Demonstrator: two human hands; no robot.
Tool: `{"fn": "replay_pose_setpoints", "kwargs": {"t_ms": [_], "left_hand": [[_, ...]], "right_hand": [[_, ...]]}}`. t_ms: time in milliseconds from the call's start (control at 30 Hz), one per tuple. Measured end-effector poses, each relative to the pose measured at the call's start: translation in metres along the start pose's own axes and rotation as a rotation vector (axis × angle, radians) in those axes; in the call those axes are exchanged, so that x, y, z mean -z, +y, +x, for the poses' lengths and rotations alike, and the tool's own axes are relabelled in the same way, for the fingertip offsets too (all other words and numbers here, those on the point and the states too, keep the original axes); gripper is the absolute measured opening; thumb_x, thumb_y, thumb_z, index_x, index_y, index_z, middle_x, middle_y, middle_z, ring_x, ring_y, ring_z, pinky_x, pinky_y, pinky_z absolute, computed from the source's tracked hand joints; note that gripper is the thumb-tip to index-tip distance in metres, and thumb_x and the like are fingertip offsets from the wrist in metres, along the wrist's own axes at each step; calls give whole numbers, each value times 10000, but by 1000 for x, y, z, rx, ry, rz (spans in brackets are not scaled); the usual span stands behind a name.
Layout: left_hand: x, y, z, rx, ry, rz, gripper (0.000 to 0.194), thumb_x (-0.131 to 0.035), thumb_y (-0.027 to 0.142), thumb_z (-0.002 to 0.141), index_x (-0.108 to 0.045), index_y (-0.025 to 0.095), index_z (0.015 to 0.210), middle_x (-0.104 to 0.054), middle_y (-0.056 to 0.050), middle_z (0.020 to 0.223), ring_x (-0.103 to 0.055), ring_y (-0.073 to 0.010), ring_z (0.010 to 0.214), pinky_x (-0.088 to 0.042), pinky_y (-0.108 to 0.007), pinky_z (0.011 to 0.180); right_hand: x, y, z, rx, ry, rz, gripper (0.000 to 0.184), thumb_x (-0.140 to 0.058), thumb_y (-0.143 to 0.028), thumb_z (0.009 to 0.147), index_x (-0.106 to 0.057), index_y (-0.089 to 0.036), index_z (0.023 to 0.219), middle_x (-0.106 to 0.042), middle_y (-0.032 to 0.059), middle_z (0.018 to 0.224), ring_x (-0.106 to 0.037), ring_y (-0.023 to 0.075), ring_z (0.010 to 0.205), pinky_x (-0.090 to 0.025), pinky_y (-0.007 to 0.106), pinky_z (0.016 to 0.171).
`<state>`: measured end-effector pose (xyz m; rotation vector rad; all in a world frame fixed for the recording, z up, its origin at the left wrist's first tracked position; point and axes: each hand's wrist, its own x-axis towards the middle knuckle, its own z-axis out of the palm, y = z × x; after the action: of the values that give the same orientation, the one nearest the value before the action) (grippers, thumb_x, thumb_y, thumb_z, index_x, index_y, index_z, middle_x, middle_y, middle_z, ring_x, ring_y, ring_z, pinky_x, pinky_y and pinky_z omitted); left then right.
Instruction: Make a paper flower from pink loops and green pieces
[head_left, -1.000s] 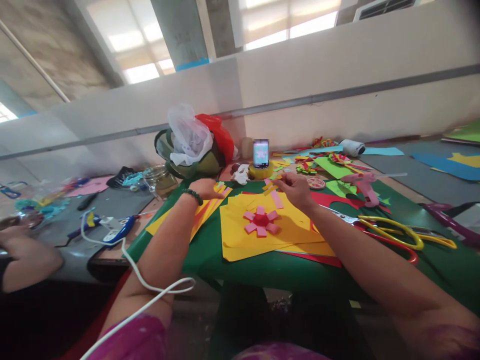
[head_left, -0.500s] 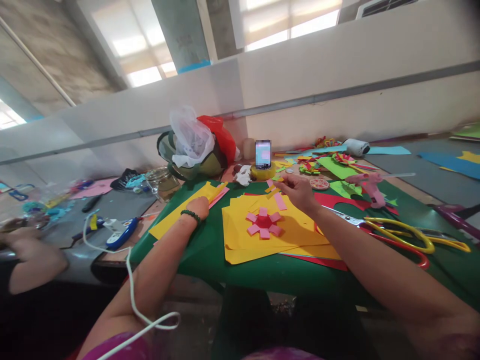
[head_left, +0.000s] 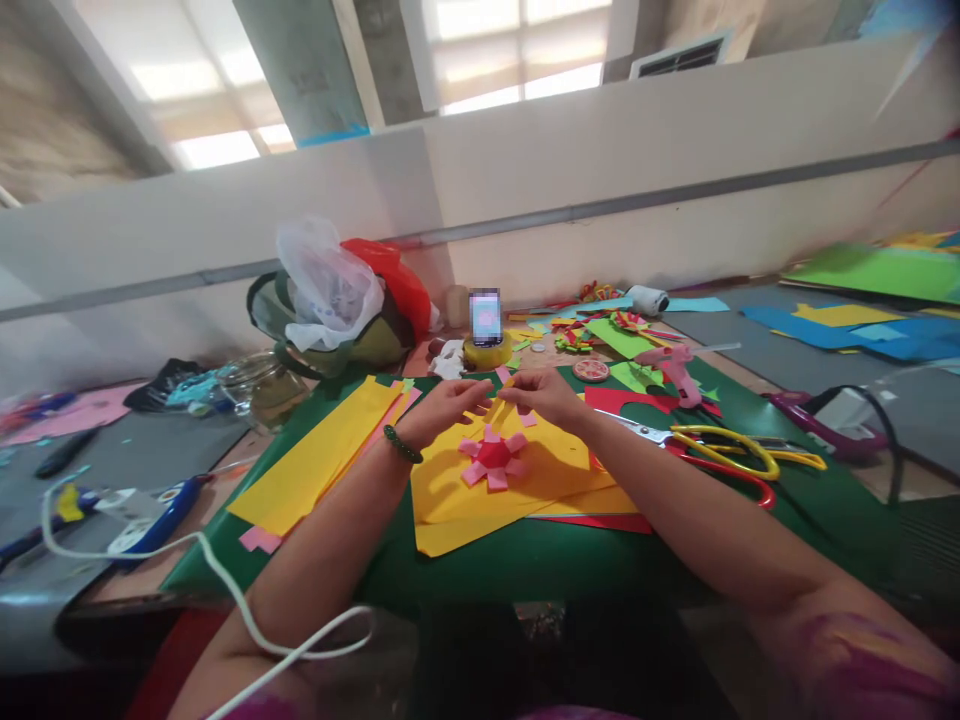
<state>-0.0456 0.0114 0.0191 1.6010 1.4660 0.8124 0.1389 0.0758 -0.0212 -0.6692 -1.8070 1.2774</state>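
Note:
My right hand (head_left: 546,398) pinches a narrow yellow paper strip (head_left: 498,412) between thumb and fingertips. From the other side my left hand (head_left: 446,408) comes close, fingers stretched out and a green bead bracelet on its wrist; whether it touches the strip I cannot make out. Just below both hands, a pink paper flower with a red centre (head_left: 493,455) lies on stacked yellow sheets (head_left: 450,515). Left of them, a folded yellow sheet (head_left: 307,465) rests over pink paper. Yellow-handled scissors (head_left: 724,445) and a red-handled pair (head_left: 739,485) lie beside my right forearm.
A green mat (head_left: 360,560) covers the table. Behind it stand a phone (head_left: 486,318) on a yellow tape roll, a bag (head_left: 360,340) and a glass jar (head_left: 262,390). A pink glue gun (head_left: 675,370) sits at right. A white cable (head_left: 225,580) crosses my left forearm.
My left hand has left the folded yellow sheet at left and moved right, beside my right hand. The strip is now above the flower. The view has turned right.

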Motion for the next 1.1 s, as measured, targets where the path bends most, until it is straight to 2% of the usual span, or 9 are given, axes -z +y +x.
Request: {"fn": "replay_pose_setpoints", "kwargs": {"t_ms": [167,267,400,533,667,767,867,967,1100], "left_hand": [[-17,-21,16,89,-167,-377,559,-870,462,506,-708,125,922,-689,-44,794,-610,-120,686,-468,-246,650],[-15,-34,20,115,-145,-394,463,-883,345,505,-694,111,858,-671,-21,701,-598,-110,621,-457,-246,627],[-1,-43,22,153,51,-207,337,-757,230,676,-653,108,972,-695,-41,718,-643,-154,667,-479,-272,654],[17,-47,22,124,243,283,451,-695,140,690,-638,101,1135,-720,-99,803,-673,-262,831,-491,-341,720],[16,-37,16,-50,479,408,288,-740,287,688,-719,172,952,-721,-107,948,-619,-304,1016,-474,-346,794],[2,-24,7,34,193,53,447,-608,570,783,-717,142,712,-705,-96,713,-652,-221,740,-464,-281,612],[-11,-18,1,163,-31,-327,513,-676,632,689,-715,122,714,-714,-101,719,-644,-172,661,-435,-233,548],[-16,-20,0,152,-47,-508,386,-820,480,568,-708,128,680,-694,-56,682,-625,-126,640,-444,-205,578],[-13,-24,2,97,-42,-498,311,-826,396,589,-717,135,718,-680,-27,686,-604,-98,625,-454,-198,598]], "right_hand": [[-6,11,2,-73,-18,-27,410,-732,-546,610,-616,-154,599,-531,-32,489,-467,72,446,-346,200,425],[-9,21,4,-102,19,-16,352,-735,-484,614,-632,-159,704,-552,-38,518,-499,83,451,-369,201,425],[-9,30,7,-84,146,-3,432,-762,-436,597,-612,-183,914,-564,-64,548,-543,108,458,-448,232,456],[-4,32,7,40,235,-92,380,-706,-453,689,-603,-187,941,-602,-45,600,-573,121,481,-487,256,495],[-3,29,2,252,322,-297,278,-645,-413,804,-615,-185,959,-660,-7,681,-612,135,538,-513,272,554],[-8,22,-5,516,373,-550,181,-586,-356,891,-632,-200,969,-707,35,792,-658,152,659,-534,272,629],[-18,12,-14,767,248,-781,164,-498,-273,960,-641,-203,999,-721,59,829,-676,162,734,-538,267,662],[-27,5,-21,888,112,-866,198,-473,-233,976,-632,-180,1080,-721,75,827,-679,178,755,-542,280,667],[-31,8,-23,777,63,-706,182,-495,-208,961,-619,-195,1093,-731,66,913,-691,169,802,-552,278,704]]}}
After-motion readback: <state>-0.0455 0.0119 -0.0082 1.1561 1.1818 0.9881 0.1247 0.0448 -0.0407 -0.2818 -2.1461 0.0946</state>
